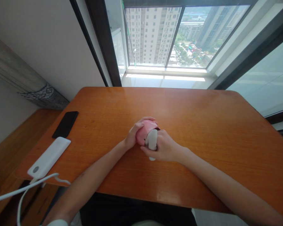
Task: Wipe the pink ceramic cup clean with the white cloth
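Over the middle of the table, both hands meet at a smooth, rounded pink object, which looks like a cup or small bowl tipped on its side. My left hand wraps around its far left side, thumb along the top. My right hand grips a greyish-white piece, apparently a cloth, pressed against the pink object's right rim. Part of the cloth hangs below the right hand. The right fingertips are hidden behind the cloth and the rim, where a dark edge shows.
On the table's left side lie a black phone and a white power bank with a white cable running off the left edge. A window rises beyond the far edge, and a grey curtain hangs at left.
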`<state>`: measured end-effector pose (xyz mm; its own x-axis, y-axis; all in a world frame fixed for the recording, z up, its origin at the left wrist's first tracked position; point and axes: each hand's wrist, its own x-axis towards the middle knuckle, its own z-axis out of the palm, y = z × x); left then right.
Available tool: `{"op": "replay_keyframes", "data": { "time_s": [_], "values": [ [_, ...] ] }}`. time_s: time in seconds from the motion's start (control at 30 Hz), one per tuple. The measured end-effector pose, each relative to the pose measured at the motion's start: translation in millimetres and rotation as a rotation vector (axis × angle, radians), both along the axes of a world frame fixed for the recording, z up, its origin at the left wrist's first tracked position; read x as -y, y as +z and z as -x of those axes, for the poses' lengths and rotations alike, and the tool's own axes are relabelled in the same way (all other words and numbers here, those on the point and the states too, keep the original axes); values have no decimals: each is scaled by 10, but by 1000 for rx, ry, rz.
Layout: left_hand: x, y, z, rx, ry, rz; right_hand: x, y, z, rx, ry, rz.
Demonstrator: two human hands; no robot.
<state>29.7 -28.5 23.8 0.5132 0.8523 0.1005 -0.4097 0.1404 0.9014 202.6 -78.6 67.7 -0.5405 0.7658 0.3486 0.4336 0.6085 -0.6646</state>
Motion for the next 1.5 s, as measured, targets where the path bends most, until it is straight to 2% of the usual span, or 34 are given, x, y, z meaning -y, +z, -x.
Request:
{"op": "replay_keyframes", "data": {
  "time_s": [0.1, 0.17, 0.27, 0.33, 0.43, 0.5, 0.6, 0.67, 0.83, 0.93, 1.0, 1.07, 1.17, 1.27, 1.4, 1.5],
  "values": [
    [-16, 9, -3, -15, -33, 23, -7, -39, -4, 113, -9, -84],
    [-9, 17, 0, 0, -47, 28, 2, -46, -1, 70, -56, -67],
    [5, 11, 18, 38, -22, -55, 19, 2, 9, -139, -118, 151],
    [13, -11, 42, 14, 78, -257, 22, 64, 16, -319, -175, 392],
    [24, -65, 79, -101, 278, -730, 9, 148, 33, -688, -277, 741],
    [32, -101, 90, -149, 360, -1001, 2, 178, 52, -914, -282, 976],
    [36, -136, 85, -157, 438, -1186, 10, 191, 89, -1064, -199, 1240],
    [30, -145, 78, -157, 478, -1219, 23, 196, 115, -1081, -158, 1266],
    [21, -133, 66, -113, 457, -1146, 43, 170, 132, -1009, -213, 1066],
    [49, -107, 60, -73, 409, -983, 53, 113, 89, -851, -260, 915],
    [78, -71, 55, -69, 372, -803, 66, 89, 58, -674, -237, 775],
    [98, -22, 48, -61, 278, -567, 81, 87, 40, -493, -174, 615],
    [89, 45, 34, 13, 55, -213, 93, 93, 33, -269, -89, 345],
    [38, 72, 32, 62, -106, 33, 85, 78, 28, -33, -31, 67],
    [-17, 72, 58, 34, -252, 194, 79, 73, 20, 259, 49, -158],
    [-13, 81, 63, 58, -284, 210, 92, 96, 26, 320, 77, -173]
  ]
}}
